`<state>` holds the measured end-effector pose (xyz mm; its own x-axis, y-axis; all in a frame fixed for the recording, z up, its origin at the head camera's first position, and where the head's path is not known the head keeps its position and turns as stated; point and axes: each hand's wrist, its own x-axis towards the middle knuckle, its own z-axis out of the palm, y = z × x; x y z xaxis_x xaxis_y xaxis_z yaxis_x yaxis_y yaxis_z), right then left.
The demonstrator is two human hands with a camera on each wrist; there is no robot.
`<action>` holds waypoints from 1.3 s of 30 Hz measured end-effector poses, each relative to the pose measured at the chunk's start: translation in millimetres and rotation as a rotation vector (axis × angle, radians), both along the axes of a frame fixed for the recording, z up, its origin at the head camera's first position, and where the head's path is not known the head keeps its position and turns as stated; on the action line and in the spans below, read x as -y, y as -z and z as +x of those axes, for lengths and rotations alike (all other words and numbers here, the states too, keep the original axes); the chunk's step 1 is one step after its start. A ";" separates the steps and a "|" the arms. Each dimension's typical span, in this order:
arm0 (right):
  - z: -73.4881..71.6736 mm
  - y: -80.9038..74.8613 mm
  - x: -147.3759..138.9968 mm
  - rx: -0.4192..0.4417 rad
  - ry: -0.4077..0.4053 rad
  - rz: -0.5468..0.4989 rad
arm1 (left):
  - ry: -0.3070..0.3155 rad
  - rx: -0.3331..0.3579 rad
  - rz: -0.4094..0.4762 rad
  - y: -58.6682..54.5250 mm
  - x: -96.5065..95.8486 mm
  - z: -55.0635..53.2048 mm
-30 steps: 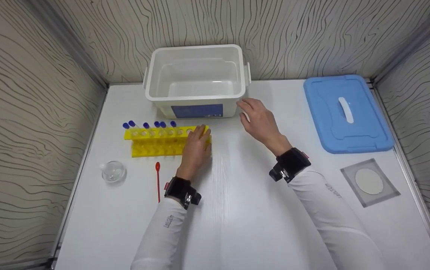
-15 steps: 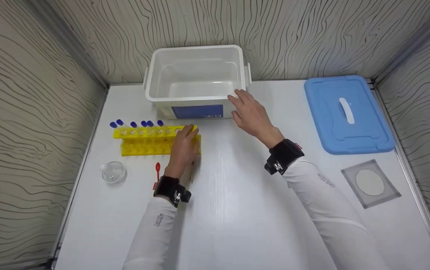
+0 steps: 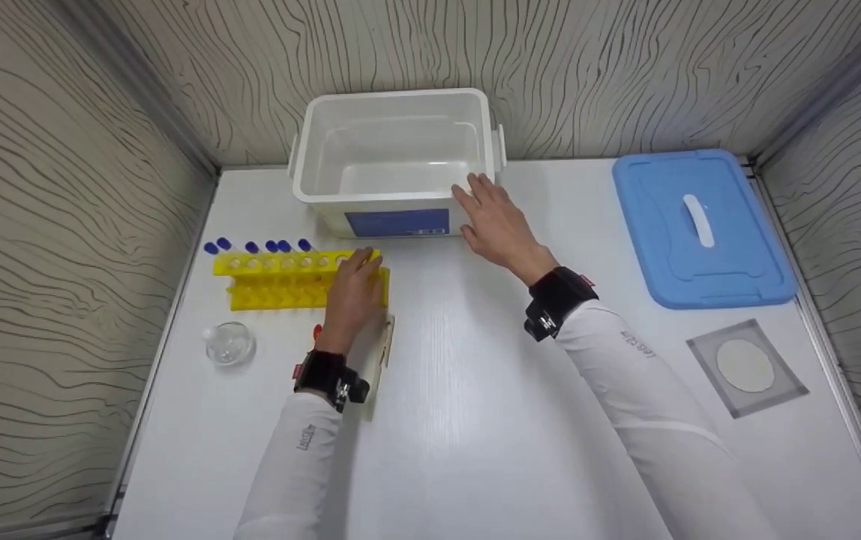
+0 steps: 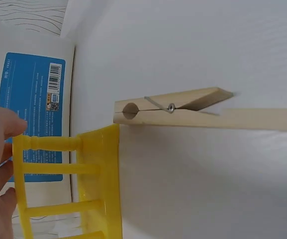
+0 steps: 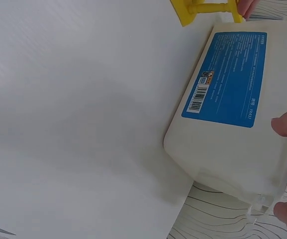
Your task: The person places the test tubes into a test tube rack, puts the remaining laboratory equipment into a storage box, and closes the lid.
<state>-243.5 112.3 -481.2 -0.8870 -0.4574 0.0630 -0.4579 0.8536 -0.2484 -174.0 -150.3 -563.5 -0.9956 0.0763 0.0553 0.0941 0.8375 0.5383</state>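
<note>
In the head view my left hand [image 3: 348, 311] grips the right end of a yellow test tube rack [image 3: 269, 296], fingers over its top plate. Several blue-capped test tubes [image 3: 251, 247] stand in the rack, leaning. Beside that hand lies a wooden test tube clamp [image 3: 388, 341], seen whole-jawed in the left wrist view with its metal spring. My right hand [image 3: 496, 229] has its fingers spread at the front right rim of a white plastic box [image 3: 329, 221]. In the right wrist view the thumb lies near the box's wall; whether it touches is unclear.
A blue lid [image 3: 708, 274] with a white handle lies at the right back. In front of it is a grey square gauze [image 3: 712, 361] with a white disc. A small clear glass vessel [image 3: 229, 343] stands at left. A red spoon [image 3: 317, 331] is mostly hidden by my left wrist.
My left hand has slid the rack with its tubes to the left, uncovering the wooden clamp and covering most of the red spoon. My right hand has moved left to the box's rim.
</note>
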 end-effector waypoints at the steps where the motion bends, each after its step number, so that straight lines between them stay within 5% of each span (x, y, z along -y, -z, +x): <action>1: -0.5 0.6 0.2 0.006 0.001 0.003 | -0.007 -0.002 0.003 0.0 1.3 -0.3; 15: -5.3 11.1 -0.2 0.047 0.019 -0.011 | -0.035 -0.038 0.003 2.7 22.9 -6.1; 30: -6.6 8.0 4.5 0.055 0.018 -0.010 | -0.132 0.100 -0.003 -9.8 49.0 -5.3; 39: -6.0 7.3 -2.4 0.019 0.046 -0.015 | -0.071 -0.011 -0.093 -12.5 42.2 2.9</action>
<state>-249.5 114.7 -488.5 -0.9080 -0.4157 0.0531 -0.4138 0.8695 -0.2698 -171.1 -192.5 -551.0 -0.9980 0.0105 0.0625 0.0380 0.8885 0.4573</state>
